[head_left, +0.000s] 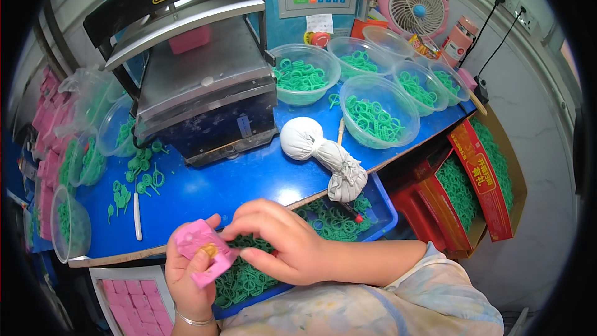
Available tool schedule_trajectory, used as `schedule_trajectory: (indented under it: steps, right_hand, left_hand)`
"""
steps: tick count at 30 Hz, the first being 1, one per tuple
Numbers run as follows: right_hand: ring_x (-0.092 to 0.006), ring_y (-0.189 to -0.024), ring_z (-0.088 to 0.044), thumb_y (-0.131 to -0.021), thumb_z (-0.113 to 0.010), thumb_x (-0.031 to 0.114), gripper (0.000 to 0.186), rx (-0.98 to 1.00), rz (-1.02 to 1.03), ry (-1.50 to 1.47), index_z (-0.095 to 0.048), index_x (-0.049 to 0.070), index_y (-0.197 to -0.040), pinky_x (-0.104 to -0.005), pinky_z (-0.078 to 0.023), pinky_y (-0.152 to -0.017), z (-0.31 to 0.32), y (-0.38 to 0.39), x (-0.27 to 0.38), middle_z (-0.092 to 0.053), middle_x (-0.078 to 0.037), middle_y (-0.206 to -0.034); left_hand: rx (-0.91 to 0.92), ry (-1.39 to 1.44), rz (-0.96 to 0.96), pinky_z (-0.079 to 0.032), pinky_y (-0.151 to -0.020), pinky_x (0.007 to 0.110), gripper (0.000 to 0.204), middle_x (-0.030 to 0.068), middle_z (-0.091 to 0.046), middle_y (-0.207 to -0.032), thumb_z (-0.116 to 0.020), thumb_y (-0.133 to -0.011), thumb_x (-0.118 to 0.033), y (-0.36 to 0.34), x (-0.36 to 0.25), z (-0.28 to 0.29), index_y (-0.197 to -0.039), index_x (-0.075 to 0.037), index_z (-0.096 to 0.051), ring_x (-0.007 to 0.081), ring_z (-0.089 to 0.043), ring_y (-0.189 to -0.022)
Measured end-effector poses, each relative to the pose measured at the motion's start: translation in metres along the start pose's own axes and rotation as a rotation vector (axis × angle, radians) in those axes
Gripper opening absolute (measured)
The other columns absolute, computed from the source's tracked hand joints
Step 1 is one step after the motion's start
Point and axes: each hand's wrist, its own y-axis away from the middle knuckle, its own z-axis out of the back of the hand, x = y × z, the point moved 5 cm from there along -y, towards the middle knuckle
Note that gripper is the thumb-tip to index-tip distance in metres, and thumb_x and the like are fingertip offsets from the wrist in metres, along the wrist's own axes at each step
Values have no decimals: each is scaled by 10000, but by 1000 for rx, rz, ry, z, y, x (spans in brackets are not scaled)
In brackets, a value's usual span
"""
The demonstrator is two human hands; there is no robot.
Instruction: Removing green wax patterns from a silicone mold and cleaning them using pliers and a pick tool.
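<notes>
Left hand (188, 274) holds a pink block (198, 244) near the front edge of the table (199, 193); right hand (286, 250), fingers slightly parted, beside it.
Blue tabletop stretches between white tool (138, 218) and cloth bundle (301, 138); blue bin (389, 211) below.

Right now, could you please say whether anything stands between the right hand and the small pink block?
Nothing visible does: the right hand is beside the small pink block, held in the left hand.
</notes>
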Motion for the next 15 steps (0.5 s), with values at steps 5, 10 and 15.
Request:
schedule_trajectory:
  steps: [5,10,15]
  right_hand:
    - [-188,-779,-561,-802,-656,83,294,139,69,3,-535,10,-1059,-269,-476,-677,-6,-1,9,-540,-110,-951]
    - [-104,-680,-529,-758,-723,130,235,59,-291,-32,-556,7,-871,-229,-458,-591,0,0,-3,-534,-64,-823]
    - [-148,-560,-475,-726,-742,188,294,7,-306,26,-496,27,-737,-265,-420,-511,-9,2,-8,-484,-68,-671]
  left_hand:
    - [145,-44,33,-421,-934,364,568,155,-514,-1154,-341,-843,-286,3,6,-9,-1309,39,-342,240,-513,-1088]
    - [142,-97,38,-377,-988,375,739,166,-475,-1226,-582,-813,-426,10,10,-15,-1321,28,-296,244,-502,-1114]
    - [282,-386,-87,-428,-895,316,699,122,-534,-1144,-690,-813,-317,11,10,-9,-1315,11,-330,180,-529,-1041]
